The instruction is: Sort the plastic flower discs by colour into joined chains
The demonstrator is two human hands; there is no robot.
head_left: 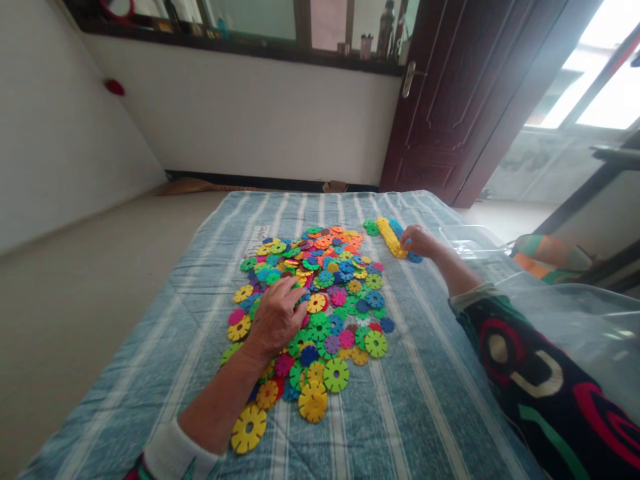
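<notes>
A large heap of notched plastic discs (320, 327) in many colours is spread over the bed-like surface. My left hand (277, 317) rests on the heap's left side, its bent fingers a little apart and touching discs; nothing shows between them. Beyond the heap's far right lies a row of overlapping yellow discs (391, 239), with a row of blue discs (395, 227) beside it and green discs (371, 228) at its left. Over the near end of these rows is my right hand (419, 241), its fingers pinched together. What they grip is hidden.
A striped blue-grey cloth (195, 313) covers the surface. Clear plastic containers (575, 313) stand at the right, under and beyond my right forearm. Printed lettering (260, 233) shows on the cloth at the heap's far left. Behind are a white wall and a dark red door (450, 87).
</notes>
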